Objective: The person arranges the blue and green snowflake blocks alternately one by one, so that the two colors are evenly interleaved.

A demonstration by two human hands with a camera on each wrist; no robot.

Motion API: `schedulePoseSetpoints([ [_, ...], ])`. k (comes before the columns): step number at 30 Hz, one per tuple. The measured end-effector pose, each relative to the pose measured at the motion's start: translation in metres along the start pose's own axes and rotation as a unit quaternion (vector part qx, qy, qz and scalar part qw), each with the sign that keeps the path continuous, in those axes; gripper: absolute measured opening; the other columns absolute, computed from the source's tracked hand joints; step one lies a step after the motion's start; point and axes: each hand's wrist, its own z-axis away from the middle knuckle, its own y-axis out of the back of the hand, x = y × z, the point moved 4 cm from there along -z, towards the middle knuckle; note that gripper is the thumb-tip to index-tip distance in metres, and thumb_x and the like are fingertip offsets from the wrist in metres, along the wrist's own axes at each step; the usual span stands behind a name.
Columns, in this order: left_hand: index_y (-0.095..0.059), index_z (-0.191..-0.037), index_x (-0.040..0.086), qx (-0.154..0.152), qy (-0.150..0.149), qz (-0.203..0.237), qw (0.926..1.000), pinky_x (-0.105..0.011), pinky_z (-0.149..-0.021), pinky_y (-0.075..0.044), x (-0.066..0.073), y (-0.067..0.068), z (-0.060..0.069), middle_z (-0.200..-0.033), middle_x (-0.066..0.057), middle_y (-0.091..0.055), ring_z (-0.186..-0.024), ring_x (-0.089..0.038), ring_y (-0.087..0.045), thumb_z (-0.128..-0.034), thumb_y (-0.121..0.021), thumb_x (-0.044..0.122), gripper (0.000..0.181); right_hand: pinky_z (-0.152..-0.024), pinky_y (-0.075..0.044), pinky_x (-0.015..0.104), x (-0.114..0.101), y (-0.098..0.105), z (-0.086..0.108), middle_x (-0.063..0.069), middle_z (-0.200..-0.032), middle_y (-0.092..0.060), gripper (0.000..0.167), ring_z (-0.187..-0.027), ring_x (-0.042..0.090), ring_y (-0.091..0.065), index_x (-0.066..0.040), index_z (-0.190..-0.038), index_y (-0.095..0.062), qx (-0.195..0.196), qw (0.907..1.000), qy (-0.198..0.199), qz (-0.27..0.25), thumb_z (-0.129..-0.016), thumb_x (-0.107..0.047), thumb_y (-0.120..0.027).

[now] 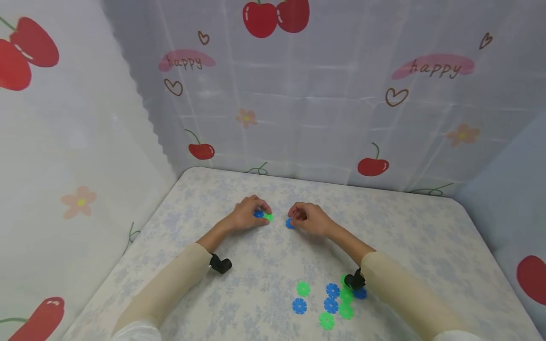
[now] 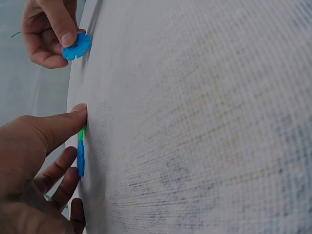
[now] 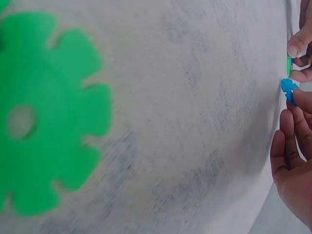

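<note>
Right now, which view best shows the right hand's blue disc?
Left wrist view: the blue notched disc looks largest, notches clear. The head view shows it tiny, partly hidden; the right wrist, small, partly covered.

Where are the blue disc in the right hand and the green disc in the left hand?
Blue disc (image 2: 78,48): left wrist view, on its notched face.
Green disc (image 1: 268,217): head view, on its exposed face.

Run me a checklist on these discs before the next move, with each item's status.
1. Right grip pinches a blue disc: ok.
2. Left grip holds the green disc: ok.
3. Green disc slotted firmly into the other blue disc: cannot tell; they sit edge to edge.
4. Pinched disc in line with that pair: not ok; the left wrist view shows its face, the pair edge-on.
5. Loose discs away from both grips: ok.
</note>
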Motion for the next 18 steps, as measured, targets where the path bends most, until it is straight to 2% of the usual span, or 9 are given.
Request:
schedulePoseSetpoints([
  [10, -0.077, -0.115, 0.024, -0.002, 0.016, -0.017, 0.9997, -0.059, -0.105, -0.040, 0.002, 0.001, -0.001, -0.126, -0.003, -0.065, -0.121, -0.027, -0.054, -0.0958, -0.084, 0.030, 0.021, -0.082, -0.054, 0.028, -0.001, -0.008, -0.018, 0.007, -0.099, -0.076, 0.009, -0.087, 0.013, -0.066, -0.007, -0.106, -0.074, 0.009, 0.9999, 0.001, 0.005, -0.100, -0.012, -0.076],
  [18, -0.078, -0.114, 0.023, 0.003, 0.011, -0.016, 0.9998, -0.061, -0.105, -0.041, 0.003, 0.002, 0.001, -0.126, -0.004, -0.065, -0.121, -0.028, -0.055, -0.0956, -0.084, 0.030, 0.021, -0.081, -0.054, 0.033, -0.008, -0.015, -0.028, 0.004, -0.094, -0.075, 0.009, -0.085, 0.013, -0.066, -0.009, -0.103, -0.073, 0.029, 0.9980, -0.008, 0.056, -0.099, -0.015, -0.078],
])
